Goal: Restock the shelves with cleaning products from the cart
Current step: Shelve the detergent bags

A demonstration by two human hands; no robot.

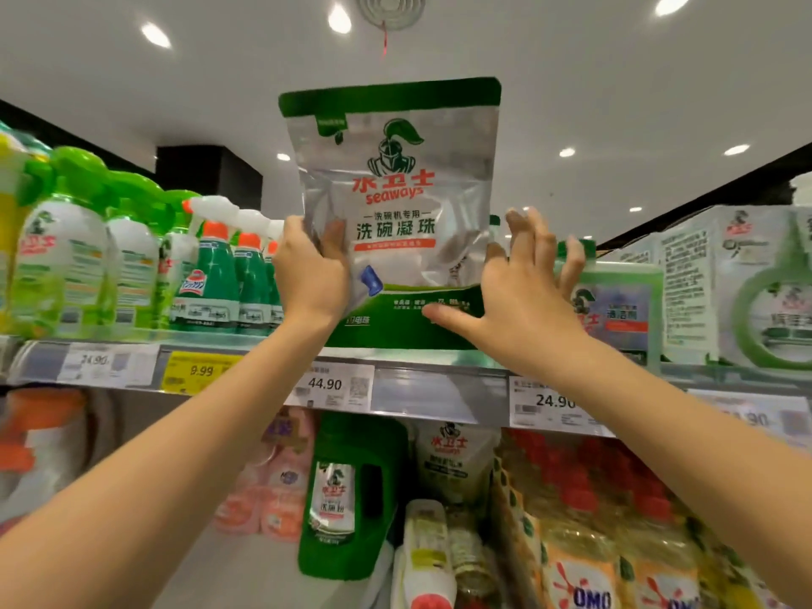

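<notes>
a silver foil stand-up pouch with green top and bottom bands [395,213] stands upright at the front lip of the top shelf [439,393], its base level with the shelf edge, though i cannot tell whether its weight rests there yet. the left hand [309,274] grips the pouch's lower left edge, fingers curled round it and the thumb on the front. the right hand [523,292] is spread wide, fingers straight and apart, with only the thumb and the heel of the palm touching the lower right corner. the pouch looks light and soft: its foil face is creased and dented, so it will likely buckle if squeezed in the middle and slide on a smooth film surface. the fuller lower part and the stiff side seams seem the best places to hold it, steadied from both sides so it does not flop forward. the slot is tight, between green trigger spray bottles [219,274] on the left and a pale green lidded tub [624,301] just beside the right hand, with white cartons [720,279] further right. a price strip with white and yellow tags [325,384] runs along the shelf front. below it sit a dark green jug [351,498] and printed detergent bags [615,542]. overhead is a white ceiling with recessed lights [156,35].
</notes>
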